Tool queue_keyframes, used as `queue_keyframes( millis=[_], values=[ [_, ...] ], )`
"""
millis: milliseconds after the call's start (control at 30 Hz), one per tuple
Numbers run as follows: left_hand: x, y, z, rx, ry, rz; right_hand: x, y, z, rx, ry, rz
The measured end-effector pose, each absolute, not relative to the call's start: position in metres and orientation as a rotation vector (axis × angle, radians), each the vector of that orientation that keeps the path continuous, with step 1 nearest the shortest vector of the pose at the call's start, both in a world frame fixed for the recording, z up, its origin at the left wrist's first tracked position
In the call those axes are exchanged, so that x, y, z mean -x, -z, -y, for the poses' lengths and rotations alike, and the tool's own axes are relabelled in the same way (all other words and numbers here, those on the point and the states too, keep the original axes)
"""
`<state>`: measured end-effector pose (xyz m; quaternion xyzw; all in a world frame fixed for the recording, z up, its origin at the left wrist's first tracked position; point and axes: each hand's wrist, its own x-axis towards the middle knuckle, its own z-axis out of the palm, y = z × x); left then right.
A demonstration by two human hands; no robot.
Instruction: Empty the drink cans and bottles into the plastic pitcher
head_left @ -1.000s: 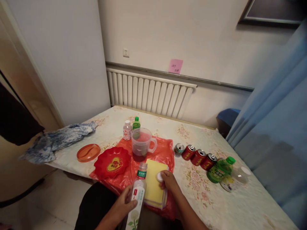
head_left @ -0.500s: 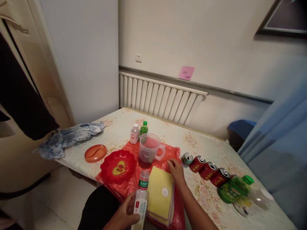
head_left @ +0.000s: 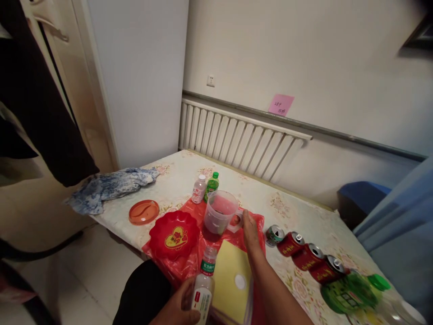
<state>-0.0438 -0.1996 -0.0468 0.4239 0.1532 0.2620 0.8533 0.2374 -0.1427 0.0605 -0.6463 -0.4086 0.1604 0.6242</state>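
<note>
My left hand (head_left: 184,304) is closed around a clear plastic bottle (head_left: 203,291) with a white and green label and no cap, upright and slightly tilted. My right hand (head_left: 249,229) is at the handle of a translucent plastic jug (head_left: 216,219), its fingers closed on it and partly hidden. Dark liquid shows in the jug, which stands on a red plastic sheet (head_left: 189,266). Between my forearms lies a stack of yellow-covered notebooks (head_left: 232,280) with a round white spot. A red scalloped plate (head_left: 158,237) is left of the jug.
Behind the jug stand a white-capped bottle (head_left: 199,189) and a green-capped bottle (head_left: 211,186). A row of several cans (head_left: 291,244) and a green bottle (head_left: 350,293) lines the right. An orange lid (head_left: 144,212) and a blue-white cloth (head_left: 111,192) lie left.
My right hand has moved forward and left, from above the notebooks to the jug's handle. The left hand still holds the bottle. The view has shifted, moving the scene rightward.
</note>
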Motion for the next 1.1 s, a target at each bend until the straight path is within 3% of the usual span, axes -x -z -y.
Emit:
queue_keyframes(
  millis=[367, 833, 1100],
  values=[
    [0.047, 0.055, 0.198, -0.865, -0.547, -0.351, -0.236, -0.06, 0.132, 1.387, -0.572, 0.863],
    [0.058, 0.055, 0.2, -0.856, -0.588, -0.419, -0.22, -0.06, 0.123, 1.36, -0.481, 0.641],
    [0.059, 0.046, 0.202, -0.913, -0.582, -0.404, -0.218, -0.096, 0.131, 1.283, -0.378, 0.549]
  ],
)
